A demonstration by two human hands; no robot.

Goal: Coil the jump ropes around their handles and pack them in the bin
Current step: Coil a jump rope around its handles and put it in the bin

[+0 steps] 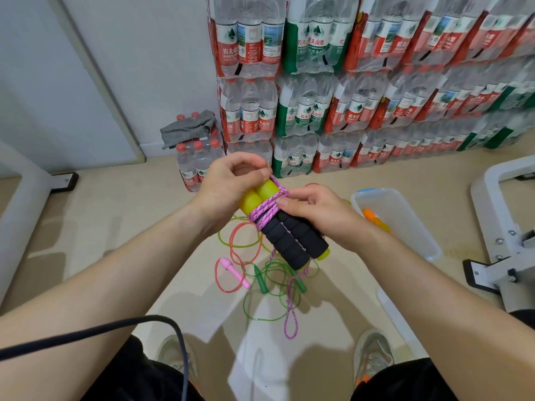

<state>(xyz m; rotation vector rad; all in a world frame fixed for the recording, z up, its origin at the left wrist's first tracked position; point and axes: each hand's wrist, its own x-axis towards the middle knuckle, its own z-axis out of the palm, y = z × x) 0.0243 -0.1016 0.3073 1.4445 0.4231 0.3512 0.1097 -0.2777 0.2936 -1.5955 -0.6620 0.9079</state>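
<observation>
Backdrop: shrink-wrapped packs of bottled water (376, 82) stacked high against the wall, above a pale floor (115, 215).
Bin: a clear plastic bin (411, 227) stands on the floor to the person's right, with an orange thing (373, 217) inside. It is well apart from the bundle in hand.
Floor ropes: a green rope (262, 282) and a pink rope (231, 270) lie loose and tangled below the hands, not yet coiled.
Right hand: the right hand (315, 209) grips both handles from the side, curled round them, with the thumb lying on the wraps.
Left hand: the left hand (228, 180) has its fingers (254, 172) closed in a pinch on the rope beside the yellow ends.
Handles: two handles (289, 235) are held side by side in the air between the hands, tilted. They have black foam grips and yellow ends.
Rope: a purple-pink braided rope (267, 209) makes several turns across the handles where the foam meets the yellow. A long tail (291, 314) hangs in a loop toward the floor.
Step in hand: winding, probably around halfway, judging by the tail left.
Doing it well: pull each turn taut and lay it just beside the last one, not over it. Pin each turn with the thumb so the handles do not splay. Tuck the end under the final turn, or the bundle may spring loose in the bin.
</observation>
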